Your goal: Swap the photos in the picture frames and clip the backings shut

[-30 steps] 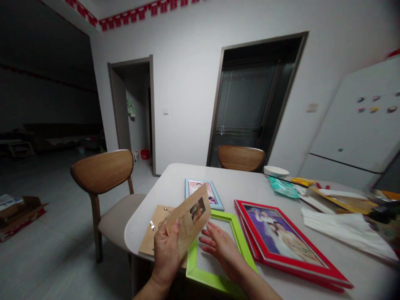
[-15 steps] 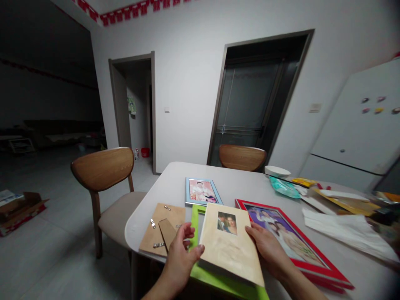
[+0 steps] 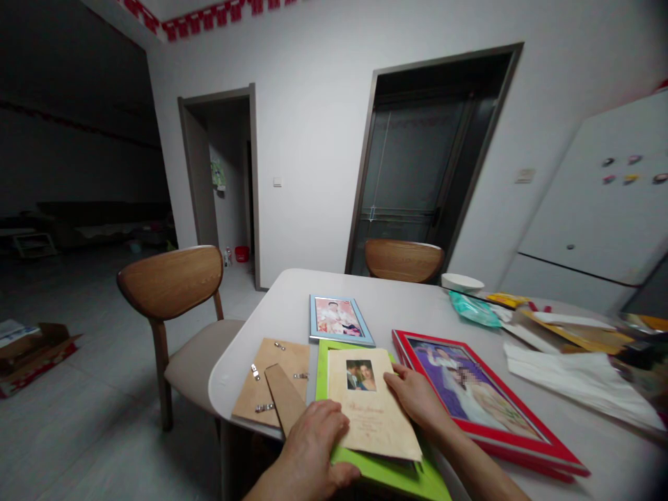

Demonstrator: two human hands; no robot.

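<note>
Two hands lie on a card (image 3: 371, 410) with a small photo near its top. The card rests on a green frame (image 3: 322, 365), which lies flat at the near edge of the table (image 3: 292, 296). The card does not look quite straight on the frame.

The left hand (image 3: 318, 438) covers the card's near left corner. Its fingers are bent a little and rest on top, and its thumb is by the frame's near edge. The right hand (image 3: 416, 398) has its fingers flat and spread on the card's right side. Neither hand is closed round anything; they just press down.

I think the step here is fitting the card to the frame. A good next move would need a small turn of the card, until its sides run along the green sides.

A brown board (image 3: 266, 379) lies just left of the green frame. A blue frame (image 3: 339, 320) lies behind it, and a red frame (image 3: 470, 400) lies to the right.
</note>
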